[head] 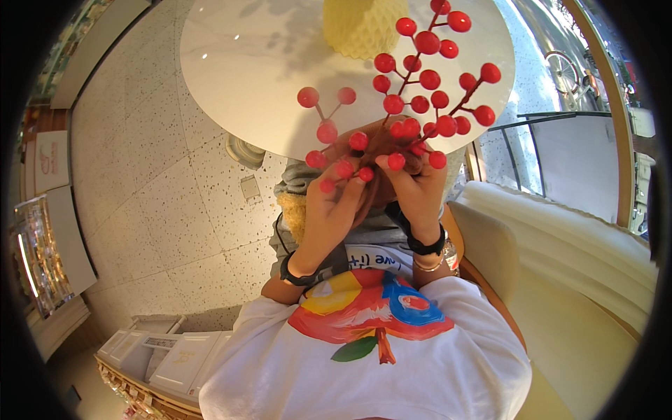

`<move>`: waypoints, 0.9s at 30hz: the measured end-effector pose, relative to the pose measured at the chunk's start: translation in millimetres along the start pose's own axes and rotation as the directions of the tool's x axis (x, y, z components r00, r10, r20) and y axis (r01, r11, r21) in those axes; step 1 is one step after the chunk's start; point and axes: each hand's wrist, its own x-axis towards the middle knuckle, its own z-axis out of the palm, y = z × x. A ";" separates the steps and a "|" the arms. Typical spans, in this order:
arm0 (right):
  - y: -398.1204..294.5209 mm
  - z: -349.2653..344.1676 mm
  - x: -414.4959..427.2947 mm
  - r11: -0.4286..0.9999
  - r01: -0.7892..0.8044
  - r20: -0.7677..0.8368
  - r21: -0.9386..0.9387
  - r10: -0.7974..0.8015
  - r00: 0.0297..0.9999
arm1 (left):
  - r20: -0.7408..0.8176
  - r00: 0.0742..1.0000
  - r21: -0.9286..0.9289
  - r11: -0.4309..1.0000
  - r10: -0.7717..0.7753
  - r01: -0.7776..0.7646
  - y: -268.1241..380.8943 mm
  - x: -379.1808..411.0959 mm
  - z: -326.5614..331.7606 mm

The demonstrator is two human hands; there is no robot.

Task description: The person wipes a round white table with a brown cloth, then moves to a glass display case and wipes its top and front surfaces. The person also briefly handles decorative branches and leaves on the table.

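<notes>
A branch of glossy red berries (428,42), apparently artificial, rises from between my hands and leans over the table. Both hands are at its lower stems, above my lap. My left hand (333,197) has its thumb and fingers pinched on the stems at the left, near several small berries (345,169). On the right, my right hand (420,191) grips among the stems with its thumb just beside a low berry (396,161). Something brown (386,184) lies behind and between the hands; its shape is mostly hidden.
A round white table (252,89) stands in front, bearing a pale yellow textured vase (365,31). At my right are a cushioned seat (488,252), a bottle (450,257) and a window. White boxes (184,362) sit on a shelf behind left. Speckled tiles (152,210) cover the floor.
</notes>
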 end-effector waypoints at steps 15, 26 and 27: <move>1.1 -2.3 -3.6 0.937 -0.223 0.047 0.270 0.219 0.975 | 0.075 0.995 0.161 0.984 0.062 -0.074 5.0 1.8 -3.6; 7.1 9.0 -4.9 0.952 -0.169 -0.007 0.255 0.177 0.984 | 0.005 0.998 -0.187 0.980 -0.068 0.068 14.9 14.6 2.3; 6.0 9.3 -5.8 0.952 -0.175 0.007 0.252 0.179 0.984 | 0.000 0.997 -0.162 0.983 -0.083 0.081 14.1 13.7 1.5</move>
